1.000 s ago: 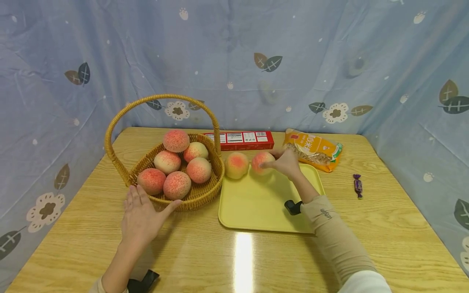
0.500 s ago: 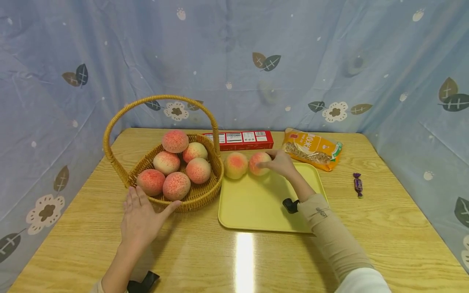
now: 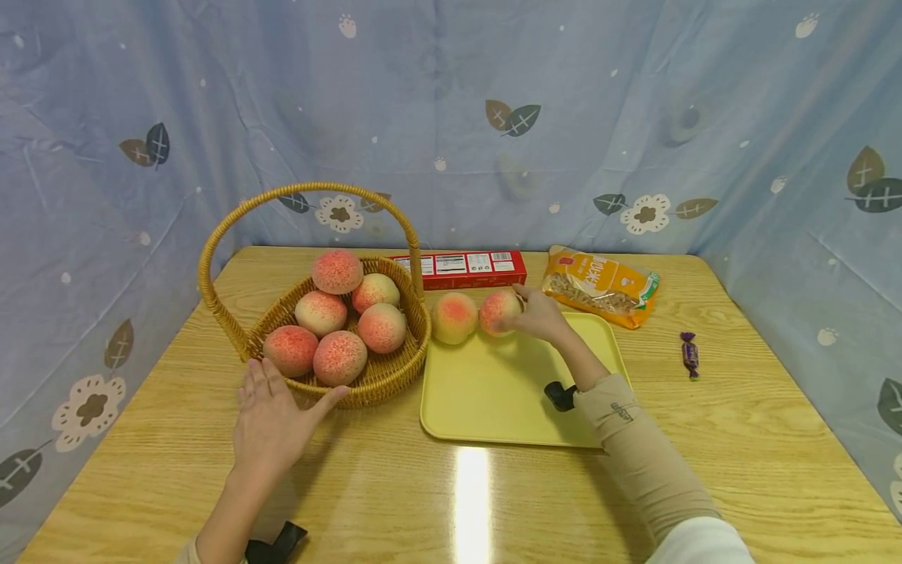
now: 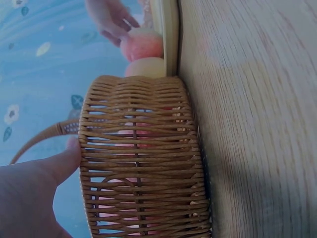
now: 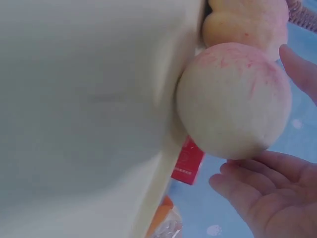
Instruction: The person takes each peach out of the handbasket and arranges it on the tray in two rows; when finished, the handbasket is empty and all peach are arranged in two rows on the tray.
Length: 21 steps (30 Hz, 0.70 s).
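A wicker basket [image 3: 384,388] with a tall arched handle stands at the left, with several pink-and-cream peaches [image 3: 340,358] in it. My left hand [image 3: 271,423] rests at its near rim, fingers straight and thumb spread along the edge. On the yellow tray [image 3: 486,399], two peaches sit side by side at the back: one [image 3: 454,319] beside the basket, the other [image 3: 499,313] under my right hand [image 3: 541,316]. In the right wrist view the fingers [image 5: 247,186] lie loosely at that peach's side, and the thumb stands apart from it.
Behind the tray lies a red box [image 3: 475,270], partly hidden by the basket. An orange food bag [image 3: 599,286] lies at the tray's back right. Farther right is a purple wrapped candy [image 3: 690,356]. A patterned blue curtain [image 3: 451,117] hangs behind the table.
My right hand moved slightly left with the peach, setting it closer to the other one. Its fingers have since loosened and drawn a little off the peach. The left hand stays at the basket.
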Tool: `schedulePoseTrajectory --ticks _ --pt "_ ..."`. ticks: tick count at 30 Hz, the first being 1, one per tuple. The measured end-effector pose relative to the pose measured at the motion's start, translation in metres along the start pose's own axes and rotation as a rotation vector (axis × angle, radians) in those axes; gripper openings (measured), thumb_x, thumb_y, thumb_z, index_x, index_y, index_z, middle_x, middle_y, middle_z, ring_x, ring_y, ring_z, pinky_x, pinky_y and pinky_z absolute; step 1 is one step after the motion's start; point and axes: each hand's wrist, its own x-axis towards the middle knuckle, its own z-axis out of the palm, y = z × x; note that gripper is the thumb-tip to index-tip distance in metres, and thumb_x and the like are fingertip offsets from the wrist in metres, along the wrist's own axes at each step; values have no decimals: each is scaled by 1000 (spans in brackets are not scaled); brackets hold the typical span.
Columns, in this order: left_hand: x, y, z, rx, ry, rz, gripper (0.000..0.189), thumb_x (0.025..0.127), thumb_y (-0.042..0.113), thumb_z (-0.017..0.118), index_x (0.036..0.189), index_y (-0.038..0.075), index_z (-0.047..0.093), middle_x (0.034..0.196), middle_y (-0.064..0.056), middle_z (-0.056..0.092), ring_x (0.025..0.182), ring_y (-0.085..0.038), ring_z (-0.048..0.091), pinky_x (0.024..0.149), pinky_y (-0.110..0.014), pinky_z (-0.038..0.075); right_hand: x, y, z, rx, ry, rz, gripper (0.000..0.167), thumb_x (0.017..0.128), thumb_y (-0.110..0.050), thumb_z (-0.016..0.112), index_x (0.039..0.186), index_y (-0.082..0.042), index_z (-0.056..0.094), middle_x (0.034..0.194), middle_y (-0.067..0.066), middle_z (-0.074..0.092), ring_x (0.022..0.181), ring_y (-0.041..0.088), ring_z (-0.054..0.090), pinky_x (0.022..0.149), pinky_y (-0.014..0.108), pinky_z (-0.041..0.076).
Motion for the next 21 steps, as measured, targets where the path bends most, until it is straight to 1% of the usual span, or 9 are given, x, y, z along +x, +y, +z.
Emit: schedulePoseTrajectory --ticks 5,6,7,8,11,13,15,17,21 --pt "0 0 0 0 2 1 125 85 77 46 143 -21 -4 148 -43 -8 138 -58 3 112 -62 10 -6 -15 0 -20 57 -48 85 79 -17 80 148 4 35 144 27 43 132 42 40 105 52 37" --pt "0 0 0 -1 1 1 125 85 77 47 143 -21 -4 148 -43 -8 138 -58 3 112 -62 9 -9 -19 1 -31 71 -68 85 79 -19 81 148 4 36 142 27 46 129 41 43 104 52 38" --pt "0 0 0 -1 0 1 125 85 76 47 143 -21 -4 148 -43 -9 138 -58 3 112 -62 9 -11 -24 2 -38 80 -92 84 79 -19 81 147 3 37 134 28 52 118 40 52 100 51 42" --pt "0 0 0 -2 -1 2 125 85 76 47 143 -21 -4 148 -43 -9 138 -57 2 112 -62 9 -14 -29 3 -22 91 -115 83 78 -19 82 147 3 39 133 28 54 110 38 54 96 49 44" --pt "0 0 0 -2 -2 2 124 85 75 48 143 -21 -4 148 -43 -9 138 -57 2 112 -62 9 -22 -44 9 58 110 -210 79 78 -17 82 144 1 44 125 25 61 110 36 57 95 47 46" --pt "0 1 0 -1 -1 5 124 85 76 48 143 -22 -4 148 -43 -9 138 -57 2 112 -62 9 -25 -51 15 171 106 -277 75 78 -14 82 142 2 47 125 23 61 113 35 58 98 44 46" --pt "0 1 0 -2 -1 9 124 85 76 47 143 -22 -4 148 -43 -8 138 -57 2 112 -62 9 -25 -56 22 281 92 -344 69 79 -9 81 139 3 50 131 21 59 127 36 50 103 44 43" --pt "0 1 0 -7 -5 10 124 85 76 46 143 -22 -4 148 -43 -9 139 -57 1 112 -62 9 -23 -61 31 360 59 -405 65 79 -5 80 137 6 52 137 20 54 126 36 51 103 39 43" --pt "-1 1 0 -17 0 13 123 86 74 48 143 -22 -4 148 -43 -9 138 -57 0 112 -62 9 -15 -73 48 363 -40 -449 65 79 -7 81 137 5 53 139 18 53 128 34 50 103 33 43"
